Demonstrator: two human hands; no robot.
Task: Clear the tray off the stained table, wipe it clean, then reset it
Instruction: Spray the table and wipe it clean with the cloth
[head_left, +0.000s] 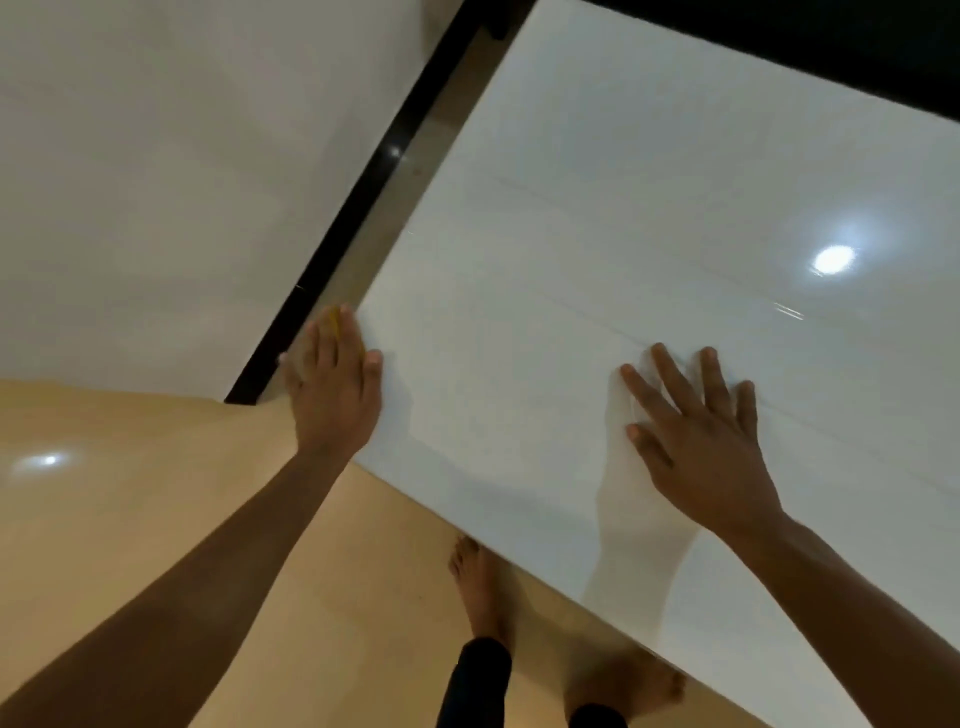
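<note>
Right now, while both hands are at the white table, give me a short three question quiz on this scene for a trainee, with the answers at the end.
1. True or false: the right hand lies flat on the white table with its fingers spread.
2. Multiple choice: where is the left hand? A) in the middle of the table, B) at the table's near left corner, C) hanging by the person's side.
3. Short answer: what colour is the thing that shows under the left hand's fingers?

Key:
1. True.
2. B.
3. Yellow; only a blurred edge of the yellow thing shows, probably a cloth or sponge.
</note>
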